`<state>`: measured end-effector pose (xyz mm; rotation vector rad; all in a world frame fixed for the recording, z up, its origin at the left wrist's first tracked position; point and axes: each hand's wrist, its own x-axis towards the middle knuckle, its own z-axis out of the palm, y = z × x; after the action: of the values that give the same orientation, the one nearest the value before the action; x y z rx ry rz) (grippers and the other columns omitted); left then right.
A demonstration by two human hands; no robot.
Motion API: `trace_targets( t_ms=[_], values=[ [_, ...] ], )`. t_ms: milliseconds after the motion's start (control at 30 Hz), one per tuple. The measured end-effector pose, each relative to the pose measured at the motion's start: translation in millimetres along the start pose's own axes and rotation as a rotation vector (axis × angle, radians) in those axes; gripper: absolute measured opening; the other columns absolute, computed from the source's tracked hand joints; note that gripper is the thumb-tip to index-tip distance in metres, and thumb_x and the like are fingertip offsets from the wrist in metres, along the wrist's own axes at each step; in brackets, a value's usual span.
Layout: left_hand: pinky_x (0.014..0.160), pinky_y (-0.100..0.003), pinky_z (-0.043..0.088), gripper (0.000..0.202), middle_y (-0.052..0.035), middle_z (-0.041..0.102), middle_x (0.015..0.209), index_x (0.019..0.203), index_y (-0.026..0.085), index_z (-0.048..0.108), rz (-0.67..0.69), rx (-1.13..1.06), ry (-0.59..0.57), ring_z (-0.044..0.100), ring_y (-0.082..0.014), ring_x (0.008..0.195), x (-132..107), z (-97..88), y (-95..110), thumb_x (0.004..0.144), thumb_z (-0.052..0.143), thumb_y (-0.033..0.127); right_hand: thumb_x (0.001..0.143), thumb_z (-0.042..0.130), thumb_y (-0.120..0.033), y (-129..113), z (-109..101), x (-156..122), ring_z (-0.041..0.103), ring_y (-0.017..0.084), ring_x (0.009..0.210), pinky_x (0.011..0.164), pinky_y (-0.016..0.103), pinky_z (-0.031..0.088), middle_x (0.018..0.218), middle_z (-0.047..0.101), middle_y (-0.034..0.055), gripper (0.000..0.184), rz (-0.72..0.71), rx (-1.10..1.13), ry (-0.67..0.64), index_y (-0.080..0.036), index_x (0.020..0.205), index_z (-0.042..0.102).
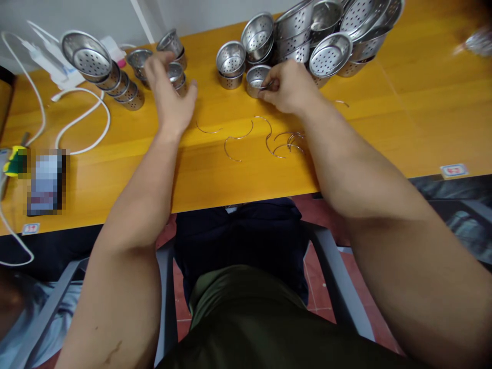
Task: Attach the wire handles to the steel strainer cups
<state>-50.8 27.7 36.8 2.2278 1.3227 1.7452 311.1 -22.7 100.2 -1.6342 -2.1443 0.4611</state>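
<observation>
Thin curved wires (291, 143) lie loose, nearer than the right hand (290, 88). That hand pinches the rim of a small metal cup (253, 89) immediately left: upright, shallow, silvery, perforated. Left hand (169, 97): spread beside similar cups (176, 77), contact unclear. Stacks (294, 32) stand beyond the right hand.

Phone (44, 182) was pixelated | large cup (361, 20) was cut at top edge | right hand (286, 87) partly hid small cup (255, 82) | right-edge object (480, 42) was blurred

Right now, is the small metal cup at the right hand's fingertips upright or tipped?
Upright: the small metal cup has its mouth up, inside showing.
</observation>
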Motion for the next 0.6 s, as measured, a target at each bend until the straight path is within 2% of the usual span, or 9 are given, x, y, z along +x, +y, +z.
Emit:
trace_targets(
  t_ms=[67,133,200,267,333,400,467,533,600],
  values=[
    [0.135,-0.062,0.032,0.080,-0.0046,0.040,0.143,0.138,0.037,0.039,-0.007,0.044,0.087,0.037,-0.0291,0.138,4,0.7,-36,0.095,0.107,0.041,0.108,0.083,-0.047,0,3,3,0.062,0.030,0.098,0.085,0.040,0.044,0.107,0.080,0.0085,0.022,0.016,-0.018,0.008,-0.028,0.119,0.083],
    [0.137,-0.059,0.028,0.085,-0.0040,0.038,0.147,0.143,0.035,0.037,-0.062,0.058,0.043,0.033,-0.0262,0.142,5,1.6,-66,0.098,0.109,0.043,0.112,0.078,-0.057,-1,5,4,0.063,0.031,0.100,0.087,0.041,0.044,0.115,0.080,0.0116,0.037,0.016,-0.035,0.007,-0.026,0.131,0.083],
    [0.140,-0.058,0.022,0.093,-0.0029,0.042,0.150,0.148,0.035,0.036,-0.141,0.085,-0.009,0.031,-0.0263,0.147,5,0.1,-83,0.094,0.112,0.045,0.116,0.069,-0.068,-4,4,3,0.063,0.033,0.103,0.088,0.042,0.044,0.116,0.080,0.0138,0.052,0.003,-0.052,-0.007,-0.026,0.143,0.080],
    [0.140,-0.058,0.020,0.090,-0.0017,0.050,0.148,0.145,0.035,0.045,-0.207,0.122,-0.049,0.034,-0.0275,0.148,4,-3.2,-89,0.087,0.113,0.052,0.116,0.064,-0.073,-8,0,0,0.063,0.035,0.104,0.089,0.045,0.044,0.110,0.081,0.0136,0.059,-0.002,-0.063,-0.006,-0.029,0.151,0.078],
    [0.136,-0.057,0.026,0.081,-0.0011,0.058,0.141,0.136,0.035,0.055,-0.266,0.141,-0.108,0.041,-0.0277,0.142,3,-6.8,-90,0.085,0.108,0.069,0.114,0.064,-0.073,-13,-4,-5,0.063,0.037,0.103,0.089,0.048,0.044,0.101,0.081,0.0122,0.059,-0.003,-0.050,0.015,-0.032,0.151,0.080],
    [0.128,-0.056,0.034,0.080,-0.0006,0.061,0.130,0.127,0.034,0.059,-0.326,0.145,-0.176,0.046,-0.0259,0.130,3,-9.1,-91,0.086,0.095,0.094,0.113,0.064,-0.072,-18,-8,-8,0.065,0.037,0.102,0.090,0.049,0.045,0.103,0.083,0.0120,0.058,-0.014,-0.035,0.039,-0.029,0.146,0.084],
    [0.122,-0.055,0.039,0.084,0.0002,0.059,0.118,0.119,0.034,0.058,-0.366,0.159,-0.206,0.045,-0.0234,0.120,3,-9.6,-95,0.089,0.076,0.110,0.113,0.062,-0.069,-21,-10,-10,0.065,0.036,0.101,0.090,0.048,0.048,0.114,0.085,0.0132,0.057,-0.036,-0.042,0.049,-0.025,0.141,0.085],
    [0.118,-0.054,0.039,0.077,0.0009,0.054,0.110,0.111,0.033,0.057,-0.385,0.188,-0.197,0.043,-0.0223,0.114,4,-9.0,-98,0.096,0.075,0.106,0.115,0.060,-0.067,-22,-9,-10,0.065,0.035,0.103,0.089,0.047,0.049,0.119,0.085,0.0142,0.055,-0.055,-0.056,0.040,-0.024,0.138,0.085],
    [0.118,-0.053,0.039,0.061,0.0013,0.051,0.106,0.104,0.032,0.057,-0.408,0.211,-0.173,0.043,-0.0219,0.109,7,-7.9,-100,0.102,0.093,0.080,0.115,0.059,-0.068,-22,-8,-9,0.065,0.036,0.103,0.088,0.046,0.048,0.117,0.084,0.0148,0.054,-0.071,-0.047,0.022,-0.025,0.136,0.084]
  ],
)
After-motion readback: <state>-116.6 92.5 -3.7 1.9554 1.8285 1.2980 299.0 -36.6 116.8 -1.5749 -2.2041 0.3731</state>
